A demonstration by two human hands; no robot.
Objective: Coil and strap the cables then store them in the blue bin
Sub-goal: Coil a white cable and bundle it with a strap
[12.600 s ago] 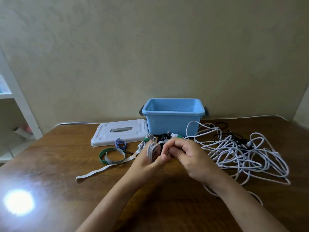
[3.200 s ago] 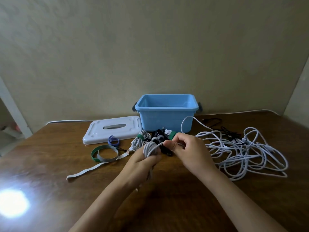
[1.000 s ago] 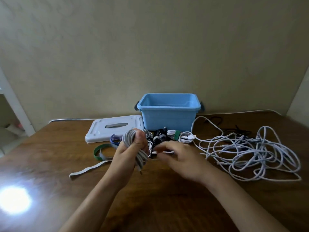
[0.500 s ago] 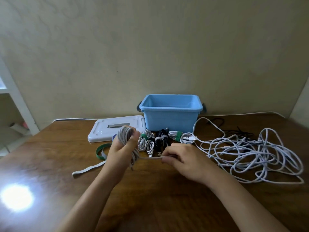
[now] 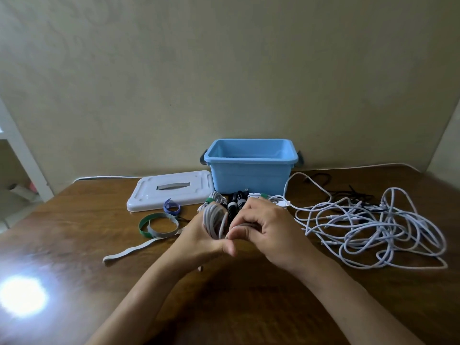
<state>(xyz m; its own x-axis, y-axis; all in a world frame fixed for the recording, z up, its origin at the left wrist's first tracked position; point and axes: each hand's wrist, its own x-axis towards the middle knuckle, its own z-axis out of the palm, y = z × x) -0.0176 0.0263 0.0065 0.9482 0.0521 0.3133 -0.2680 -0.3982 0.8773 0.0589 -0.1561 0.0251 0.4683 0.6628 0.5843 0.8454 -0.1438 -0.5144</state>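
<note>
Held a grey coil (image 5: pixel 214 221) looped around the left hand (image 5: pixel 199 241), fingers curled through it. Pinched the coil's loose tail in the right hand (image 5: pixel 267 235), thumb and fingers closed on it, just at 3 o'clock of the coil. Blue bin (image 5: pixel 251 165) stood open at 12 o'clock, strapped bundles (image 5: pixel 234 200) on the table (image 5: pixel 239 307) before it, straps (image 5: pixel 158 224) at 9 o'clock, tangled white cables (image 5: pixel 373 227) at 3 o'clock. Likely risks: loops springing loose if either grip eased before strapping; the tail slipping free; reaching for a strap one-handed and dropping the coil.
</note>
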